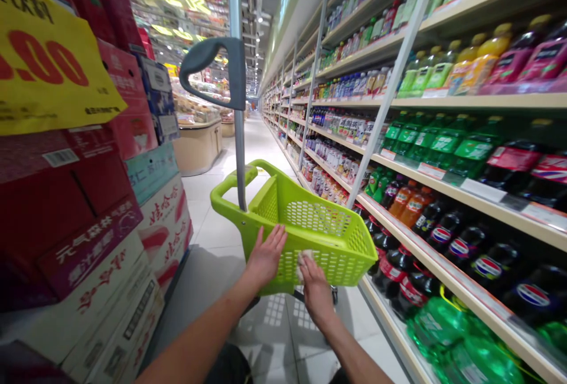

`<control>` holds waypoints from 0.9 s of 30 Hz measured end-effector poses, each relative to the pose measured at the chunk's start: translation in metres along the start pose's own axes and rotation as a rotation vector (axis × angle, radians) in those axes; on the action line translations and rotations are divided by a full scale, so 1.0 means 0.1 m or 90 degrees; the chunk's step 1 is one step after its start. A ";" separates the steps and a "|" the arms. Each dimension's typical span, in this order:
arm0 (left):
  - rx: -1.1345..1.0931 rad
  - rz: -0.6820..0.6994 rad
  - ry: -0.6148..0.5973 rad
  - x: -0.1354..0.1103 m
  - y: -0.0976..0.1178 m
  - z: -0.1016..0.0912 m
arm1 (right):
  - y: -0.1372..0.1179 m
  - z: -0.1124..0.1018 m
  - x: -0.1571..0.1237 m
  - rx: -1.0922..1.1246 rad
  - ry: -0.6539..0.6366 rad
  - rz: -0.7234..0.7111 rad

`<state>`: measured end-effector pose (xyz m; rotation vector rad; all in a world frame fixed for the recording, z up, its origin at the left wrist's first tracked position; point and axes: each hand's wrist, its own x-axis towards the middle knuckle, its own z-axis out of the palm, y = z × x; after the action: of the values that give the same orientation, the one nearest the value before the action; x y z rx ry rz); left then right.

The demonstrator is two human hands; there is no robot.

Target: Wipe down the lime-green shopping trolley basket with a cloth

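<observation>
A lime-green plastic shopping basket cart (349, 248) with perforated walls stands on the tiled floor in front of me. Its grey upright pole (240, 153) carries a dark grey looped handle (239, 74). My left hand (266, 257) lies against the near side wall, fingers stretched out and close to the upper rim. In my right hand (315, 283) is a crumpled whitish cloth or tissue (303, 261), pressed to the perforated side wall. The fingers partly cover it. No goods show inside the visible part of the basket.
Shelves of bottled drinks (443, 142) line the right side, close to the cart. Stacked drink cartons (163, 224) rise at the left, with a yellow price sign (48, 59). A rounded display counter (199, 142) stands farther down the aisle (254, 136).
</observation>
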<state>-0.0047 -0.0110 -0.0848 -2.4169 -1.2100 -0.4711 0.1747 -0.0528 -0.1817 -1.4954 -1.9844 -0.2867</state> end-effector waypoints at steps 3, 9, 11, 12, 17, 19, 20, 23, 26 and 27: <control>-0.017 -0.033 0.029 -0.07 -0.11 -0.07 | -0.13 -0.15 0.27 0.037 0.076 -0.045; -0.011 -0.124 0.086 -0.23 -0.43 -0.17 | -0.12 0.06 0.33 0.030 0.019 -0.044; -0.004 -0.111 0.083 -0.30 -0.49 -0.16 | -0.16 0.14 0.26 0.035 -0.001 -0.065; -0.003 -0.101 0.080 -0.33 -0.52 -0.14 | -0.21 0.14 0.27 0.043 0.014 -0.078; -0.007 -0.099 0.070 -0.49 -0.57 -0.03 | -0.52 -0.04 0.71 0.089 0.144 -0.144; -0.010 -0.104 0.070 -0.52 -0.59 -0.02 | -0.53 0.01 0.79 0.075 0.138 -0.140; -0.012 -0.106 0.070 -0.54 -0.60 -0.03 | -0.51 0.06 0.76 0.064 0.122 -0.134; -0.008 -0.114 0.083 -0.54 -0.67 -0.11 | -0.45 0.22 0.57 0.035 0.056 -0.135; 0.017 -0.167 0.119 -0.45 -0.81 -0.25 | -0.56 0.16 0.60 0.045 0.055 -0.152; 0.027 -0.192 0.131 -0.40 -0.86 -0.30 | -0.65 0.09 0.70 0.058 0.072 -0.158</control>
<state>-0.1006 -0.0055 -0.0609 -2.0960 -1.4785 -0.7540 0.1010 -0.0147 -0.1342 -1.1514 -2.0640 -0.3716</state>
